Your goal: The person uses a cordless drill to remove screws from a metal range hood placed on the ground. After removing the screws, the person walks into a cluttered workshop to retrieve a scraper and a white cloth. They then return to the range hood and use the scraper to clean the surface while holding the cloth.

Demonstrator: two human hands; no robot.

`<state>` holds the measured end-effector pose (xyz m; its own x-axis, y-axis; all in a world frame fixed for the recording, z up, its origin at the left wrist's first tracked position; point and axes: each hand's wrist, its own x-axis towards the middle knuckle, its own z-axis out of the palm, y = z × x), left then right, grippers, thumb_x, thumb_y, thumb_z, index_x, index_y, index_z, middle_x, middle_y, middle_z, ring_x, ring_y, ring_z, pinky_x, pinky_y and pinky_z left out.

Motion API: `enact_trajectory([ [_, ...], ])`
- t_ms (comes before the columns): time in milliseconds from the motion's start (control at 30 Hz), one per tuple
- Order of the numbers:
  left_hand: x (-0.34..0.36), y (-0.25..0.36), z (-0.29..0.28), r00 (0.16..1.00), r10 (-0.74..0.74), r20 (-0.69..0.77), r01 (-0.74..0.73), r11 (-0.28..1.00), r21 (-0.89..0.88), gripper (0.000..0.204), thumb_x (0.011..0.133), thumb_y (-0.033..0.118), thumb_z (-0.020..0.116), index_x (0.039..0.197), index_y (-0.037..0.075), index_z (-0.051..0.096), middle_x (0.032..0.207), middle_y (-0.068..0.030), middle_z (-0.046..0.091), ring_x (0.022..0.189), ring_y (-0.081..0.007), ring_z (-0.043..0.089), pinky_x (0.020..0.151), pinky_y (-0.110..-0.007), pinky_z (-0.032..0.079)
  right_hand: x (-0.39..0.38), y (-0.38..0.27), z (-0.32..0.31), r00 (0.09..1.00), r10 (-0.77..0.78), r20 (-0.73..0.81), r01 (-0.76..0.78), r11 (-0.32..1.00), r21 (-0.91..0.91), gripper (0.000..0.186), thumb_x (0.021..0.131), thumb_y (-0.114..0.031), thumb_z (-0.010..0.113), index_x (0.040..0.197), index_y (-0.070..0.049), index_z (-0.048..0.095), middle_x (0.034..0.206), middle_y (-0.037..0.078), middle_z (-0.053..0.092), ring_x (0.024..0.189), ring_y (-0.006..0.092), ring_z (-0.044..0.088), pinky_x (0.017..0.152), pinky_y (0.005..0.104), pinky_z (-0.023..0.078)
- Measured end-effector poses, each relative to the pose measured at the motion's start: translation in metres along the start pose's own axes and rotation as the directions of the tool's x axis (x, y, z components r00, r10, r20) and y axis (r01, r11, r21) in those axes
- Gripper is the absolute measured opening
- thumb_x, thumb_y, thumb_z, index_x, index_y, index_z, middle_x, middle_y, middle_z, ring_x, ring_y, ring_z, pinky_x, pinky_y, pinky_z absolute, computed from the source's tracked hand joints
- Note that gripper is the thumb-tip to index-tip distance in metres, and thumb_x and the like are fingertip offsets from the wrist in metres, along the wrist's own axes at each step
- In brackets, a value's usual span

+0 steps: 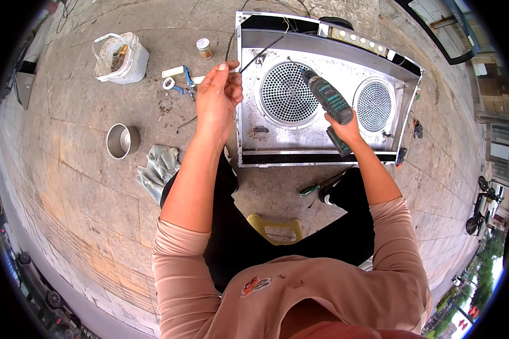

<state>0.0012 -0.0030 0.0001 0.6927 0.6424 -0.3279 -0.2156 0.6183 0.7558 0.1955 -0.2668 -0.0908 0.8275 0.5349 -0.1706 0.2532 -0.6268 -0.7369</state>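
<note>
A metal appliance housing point(333, 133) lies in front of me, with two round perforated panels, the left mesh point(290, 93) and the right mesh point(374, 105), and a row of round knobs along its far edge. My right hand point(346, 129) grips a teal and black cordless drill point(329, 97) by its handle; its tip points to the upper rim of the left mesh. My left hand point(218, 96) is raised at the housing's left edge, thumb and fingers drawn together. A black cable point(266, 50) runs down to those fingertips; whether they pinch it or something small is unclear.
Left on the paving are a white bucket point(136, 63), a small jar point(204, 50), blue-handled pliers point(187, 76), a tape roll point(168, 83), a metal pot point(115, 141) and a grey cloth point(157, 169). A screwdriver point(309, 190) and a yellow stool point(291, 227) are near my legs.
</note>
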Motion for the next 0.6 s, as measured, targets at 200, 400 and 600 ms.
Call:
enact_trajectory([
  [200, 0.0, 0.001, -0.001, 1.0, -0.002, 0.0, 0.002, 1.0, -0.002, 0.029, 0.1, 0.027, 0.049, 0.112, 0.001, 0.057, 0.08, -0.0003, 0.052, 0.065, -0.0076, 0.04, 0.061, -0.022, 0.037, 0.002, -0.001, 0.0, 1.0, 0.027, 0.001, -0.027, 0.999, 0.021, 0.034, 0.073, -0.019, 0.077, 0.096, 0.002, 0.063, 0.087, 0.013, 0.068, 0.079, 0.0225, 0.066, 0.073, 0.035, 0.051],
  [400, 0.0, 0.0, 0.0, 1.0, -0.004, 0.004, 0.004, 1.0, -0.001, 0.029, 0.1, 0.027, 0.049, 0.111, 0.001, 0.057, 0.08, 0.0001, 0.051, 0.065, -0.0076, 0.04, 0.061, -0.022, 0.036, 0.013, 0.014, -0.002, 0.996, 0.092, 0.009, -0.092, 0.995, 0.031, 0.036, 0.073, -0.02, 0.077, 0.098, 0.002, 0.063, 0.088, 0.013, 0.068, 0.08, 0.0223, 0.066, 0.074, 0.0351, 0.051],
  [600, 0.0, 0.001, 0.0, 1.0, -0.001, 0.002, 0.001, 1.0, 0.008, 0.029, 0.1, 0.027, 0.049, 0.112, 0.001, 0.057, 0.081, 0.0002, 0.052, 0.065, -0.0073, 0.04, 0.062, -0.022, 0.037, 0.016, 0.009, -0.004, 0.995, 0.097, 0.025, -0.097, 0.995, 0.023, 0.039, 0.072, -0.021, 0.077, 0.1, 0.002, 0.064, 0.091, 0.014, 0.069, 0.084, 0.0233, 0.067, 0.076, 0.0356, 0.051],
])
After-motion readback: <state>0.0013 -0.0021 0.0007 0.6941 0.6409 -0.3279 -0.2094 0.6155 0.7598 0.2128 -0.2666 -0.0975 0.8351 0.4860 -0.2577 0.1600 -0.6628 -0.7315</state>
